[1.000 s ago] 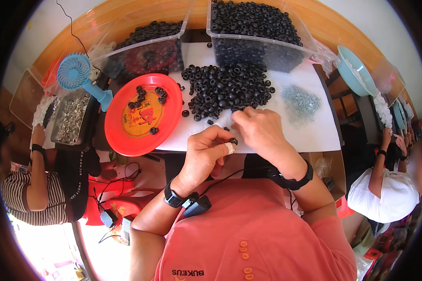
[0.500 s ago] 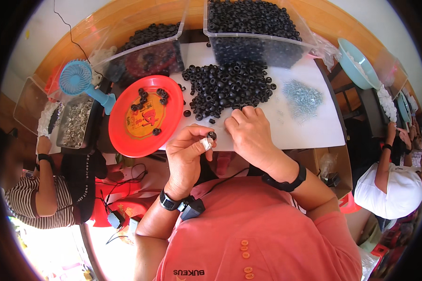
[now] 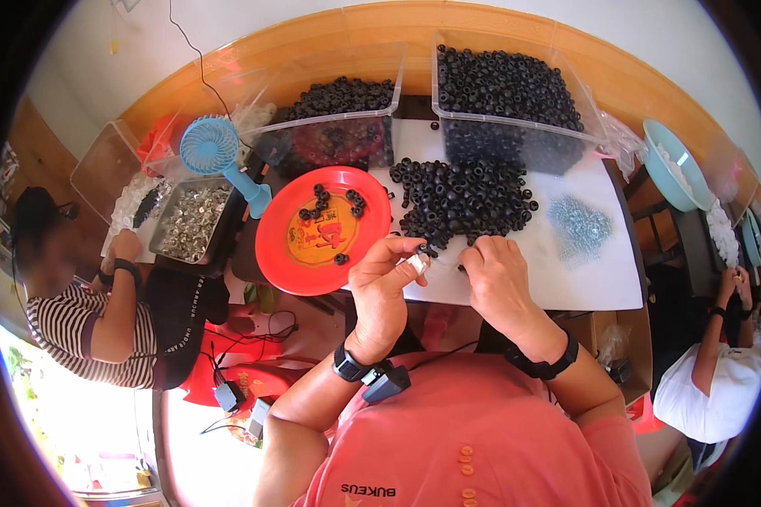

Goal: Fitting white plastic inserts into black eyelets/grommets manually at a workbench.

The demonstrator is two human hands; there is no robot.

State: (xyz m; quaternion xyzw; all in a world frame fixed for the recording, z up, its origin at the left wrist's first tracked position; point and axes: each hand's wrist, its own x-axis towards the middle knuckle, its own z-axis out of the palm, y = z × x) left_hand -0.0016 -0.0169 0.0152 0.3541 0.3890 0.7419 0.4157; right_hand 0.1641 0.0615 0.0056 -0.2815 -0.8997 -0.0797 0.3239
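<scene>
My left hand (image 3: 379,291) is closed, pinching a small black ring-shaped part (image 3: 423,248) between thumb and fingers. White wrapping (image 3: 418,264) is around its thumb tip. Close by on the right, my right hand (image 3: 503,291) has its fingertips pressed together at the near edge of the black pile. A tiny dark bit shows at those fingertips, too small to name. A heap of black ring-shaped parts (image 3: 465,198) lies on the white tabletop (image 3: 558,283) just beyond both hands. Several such parts sit in clusters on a red plate (image 3: 271,241) to the left.
Two clear bins, left (image 3: 347,118) and right (image 3: 516,144), hold more black parts at the back. Small pale-blue shiny pieces (image 3: 579,230) lie at right. A blue fan (image 3: 211,145) stands left, near a metal-parts tray (image 3: 177,249). People sit at both sides.
The whole view has shifted, so the table appears lower and farther right. My left hand, still holding the black part, is nearer the pile. My right hand stays at the pile's near edge.
</scene>
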